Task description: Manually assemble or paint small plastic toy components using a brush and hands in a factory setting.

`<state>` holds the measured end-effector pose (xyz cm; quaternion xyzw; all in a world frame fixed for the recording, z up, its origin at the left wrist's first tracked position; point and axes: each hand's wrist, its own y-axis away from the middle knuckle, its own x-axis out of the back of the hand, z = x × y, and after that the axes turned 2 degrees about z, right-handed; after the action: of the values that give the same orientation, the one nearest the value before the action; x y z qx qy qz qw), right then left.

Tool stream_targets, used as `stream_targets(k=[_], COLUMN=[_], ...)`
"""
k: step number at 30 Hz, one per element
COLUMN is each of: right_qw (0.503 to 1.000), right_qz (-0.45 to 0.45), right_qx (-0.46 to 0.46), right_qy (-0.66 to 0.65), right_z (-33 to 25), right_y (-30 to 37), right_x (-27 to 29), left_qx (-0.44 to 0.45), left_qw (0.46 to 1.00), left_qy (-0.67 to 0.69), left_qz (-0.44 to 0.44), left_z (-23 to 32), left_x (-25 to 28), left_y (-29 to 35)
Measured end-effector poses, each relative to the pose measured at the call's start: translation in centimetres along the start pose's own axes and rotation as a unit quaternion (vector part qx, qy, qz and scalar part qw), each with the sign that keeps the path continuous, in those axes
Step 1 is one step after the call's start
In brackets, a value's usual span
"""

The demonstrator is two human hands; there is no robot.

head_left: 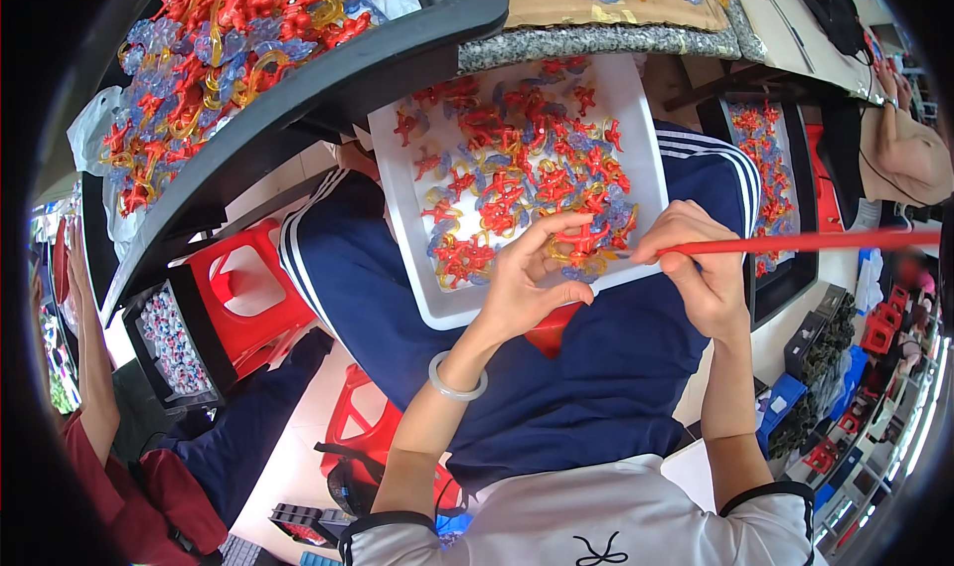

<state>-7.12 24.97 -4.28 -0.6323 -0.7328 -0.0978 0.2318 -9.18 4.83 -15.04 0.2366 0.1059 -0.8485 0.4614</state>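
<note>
A small red toy figurine [582, 238] with clear yellow and blue parts sits between the thumb and forefinger of my left hand [519, 280]. It is held over the near right part of a white plastic tray [444, 313]. My right hand [704, 273] is closed round a long red-handled paintbrush [805, 243], whose handle runs out to the right. The brush's thin tip points at the figurine; whether it touches is too small to tell. Many similar red, yellow and blue figurines [497, 183] lie loose in the tray, which rests on my lap.
A dark-rimmed bin [328, 104] heaped with figurines stands at upper left. Ahead is a cardboard-topped bench [606, 7]. Red stools [248, 288] and a small-parts box [174, 337] are at left, near another person's arm [91, 337]. Another figurine tray [760, 168] lies at right.
</note>
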Motion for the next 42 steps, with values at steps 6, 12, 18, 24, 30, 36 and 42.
stream_targets(k=[6,12,18,24,30,36,42], right_qw=[0.998,1.000,0.999,0.993,0.979,0.973,0.978], right_qz=[-0.019,0.024,-0.009,0.105,0.179,0.186,0.151], right_qx=[0.001,-0.007,0.018,0.059,0.007,-0.034,-0.017], right_qy=[0.054,-0.004,0.040,-0.018,-0.099,-0.132,-0.146], right_z=[0.4,0.4,-0.1,0.3,0.8,0.6,0.4], right_y=[0.1,0.6,0.5,0.9,1.4,2.0,2.4], right_x=[0.6,-0.1,-1.2,-2.5,-2.2,-2.7,-3.4], left_qx=[0.024,0.036,0.035,0.079,0.093,0.027,-0.099], left_qw=[0.997,0.989,0.989,0.964,0.938,0.992,0.975], left_qy=[0.078,0.139,0.143,0.252,0.334,0.117,-0.169], left_qz=[-0.020,-0.027,-0.012,-0.014,-0.006,0.029,0.106], left_z=[-0.4,-0.4,-0.4,-0.5,-1.1,-0.7,-1.8], left_x=[0.0,0.1,0.3,1.0,1.1,0.7,0.2], left_y=[-0.3,-0.7,-0.9,-0.8,-0.4,-0.7,-0.7])
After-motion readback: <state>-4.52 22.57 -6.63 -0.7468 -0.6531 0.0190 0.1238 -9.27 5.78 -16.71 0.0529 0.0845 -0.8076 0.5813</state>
